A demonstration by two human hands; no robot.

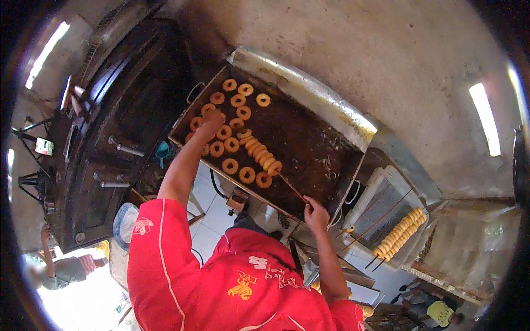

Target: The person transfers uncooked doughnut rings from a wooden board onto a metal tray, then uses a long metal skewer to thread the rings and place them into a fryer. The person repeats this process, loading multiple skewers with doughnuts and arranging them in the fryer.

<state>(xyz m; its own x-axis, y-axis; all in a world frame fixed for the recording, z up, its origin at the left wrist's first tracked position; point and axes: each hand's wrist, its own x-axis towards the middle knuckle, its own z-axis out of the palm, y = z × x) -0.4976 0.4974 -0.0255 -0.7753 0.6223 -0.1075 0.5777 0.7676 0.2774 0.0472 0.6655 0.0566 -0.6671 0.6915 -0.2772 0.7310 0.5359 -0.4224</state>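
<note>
Golden-brown rings of dough that look like doughnuts (pixel 247 175) lie spread over the left part of a large rectangular pan (pixel 309 127) with a dark inside. My left hand (pixel 211 119) is over them, fingers curled in; what they hold, if anything, is hidden, and a ring shows right beside them. In my right hand (pixel 316 214), at the pan's near edge, is the end of a thin stick (pixel 291 188). The stick slants up and left over the pan, with a tight row of doughnuts (pixel 258 151) along its far part.
Right of the pan, pale doughnuts (pixel 398 236) on sticks rest across a wire-topped tray (pixel 381 209). A dark cabinet (pixel 94 193) with metal handles stands at the left, near a teal scoop (pixel 162 150) and a white-filled bowl (pixel 126 223). Other people are at the lower left and lower right.
</note>
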